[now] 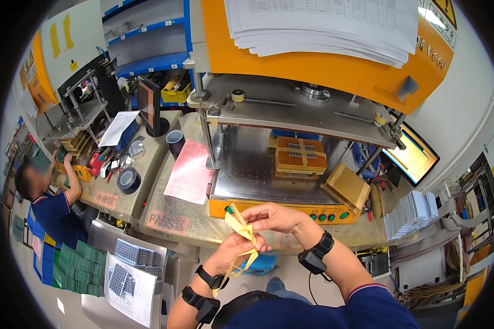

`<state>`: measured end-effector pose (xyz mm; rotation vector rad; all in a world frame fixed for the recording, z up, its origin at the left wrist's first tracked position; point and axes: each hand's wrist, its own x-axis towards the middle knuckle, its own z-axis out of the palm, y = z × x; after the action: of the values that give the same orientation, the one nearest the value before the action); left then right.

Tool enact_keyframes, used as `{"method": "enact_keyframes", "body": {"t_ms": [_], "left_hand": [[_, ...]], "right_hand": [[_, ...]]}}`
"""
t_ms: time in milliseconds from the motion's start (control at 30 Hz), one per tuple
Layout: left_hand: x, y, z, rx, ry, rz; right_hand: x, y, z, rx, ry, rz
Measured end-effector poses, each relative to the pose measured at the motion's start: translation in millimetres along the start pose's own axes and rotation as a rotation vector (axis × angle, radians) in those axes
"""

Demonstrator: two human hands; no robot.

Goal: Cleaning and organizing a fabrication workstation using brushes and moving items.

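A thin, twisted yellow strip (239, 224), perhaps tape, is between my two hands in front of the press. My left hand (235, 251) is closed on its lower part, and a loose loop hangs below toward the wrist. From the right, my right hand (275, 218) pinches the upper part with thumb and fingers. Beyond my hands, an orange-brown block fixture (300, 156) with small grey pieces in its top sits on the perforated metal bed (241, 178) of the press. Both hands are apart from the fixture.
Green buttons (328, 217) line the press's front edge. A brown board (347, 187) leans at the bed's right. Left are a pink sheet (189, 172), a dark cup (175, 141) and a tape roll (129, 180). Another person (55, 203) works far left. Grey stacks (409, 216) stand right.
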<state>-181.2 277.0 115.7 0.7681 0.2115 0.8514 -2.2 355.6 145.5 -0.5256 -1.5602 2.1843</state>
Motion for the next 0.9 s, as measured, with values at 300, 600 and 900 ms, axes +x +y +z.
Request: {"method": "enact_keyframes", "body": {"t_ms": [300,600,900], "left_hand": [[-32.8,1.7,-36.9,0.741,0.242,-0.211],[-24.8,26.5,-2.5,0.656,0.286,0.083],[-27.8,15.0,-13.9,0.541,0.456,0.083]], "right_hand": [[7.2,-37.1,30.1,-0.016,0.328,-0.136],[33.2,-8.7,33.1,-0.365,0.530,-0.239],[18.0,-0.4,38.6,-0.985,0.324,-0.492]]}}
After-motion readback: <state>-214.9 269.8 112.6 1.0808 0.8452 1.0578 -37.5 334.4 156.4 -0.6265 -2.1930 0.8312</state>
